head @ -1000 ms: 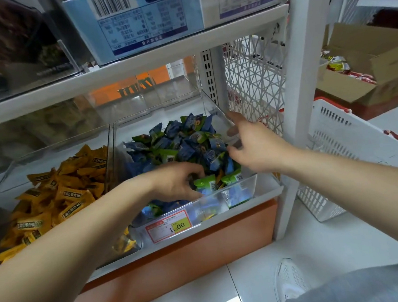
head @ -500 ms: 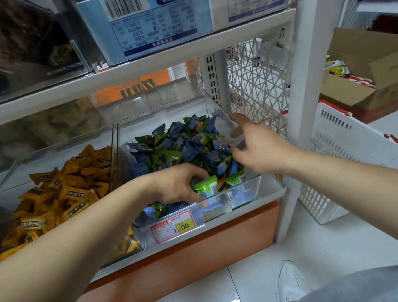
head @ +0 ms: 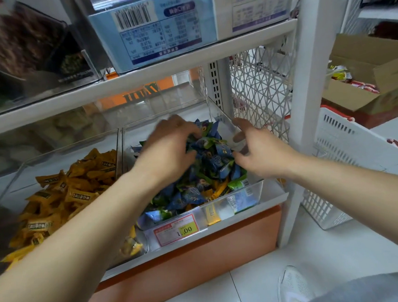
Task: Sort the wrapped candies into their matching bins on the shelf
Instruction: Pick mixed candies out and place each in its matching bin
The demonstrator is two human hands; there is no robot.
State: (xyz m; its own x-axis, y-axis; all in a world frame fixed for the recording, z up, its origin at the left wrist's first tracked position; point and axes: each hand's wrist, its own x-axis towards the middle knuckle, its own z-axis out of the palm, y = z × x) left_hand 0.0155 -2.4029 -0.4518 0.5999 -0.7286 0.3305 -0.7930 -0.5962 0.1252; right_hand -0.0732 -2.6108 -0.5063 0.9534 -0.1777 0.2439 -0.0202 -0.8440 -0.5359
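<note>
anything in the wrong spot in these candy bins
Yes: a few yellow wrapped candies lie at the front of the right clear plastic bin, among the blue and green wrapped candies. They match the left bin's yellow pile.

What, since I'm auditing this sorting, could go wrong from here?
1. Yellow strays lie among the blue candies at the bin's front. The left hand and right hand are further back and may miss them.
2. The pile reaches about the rim of the front wall, so stirring could push candies over it.
</note>
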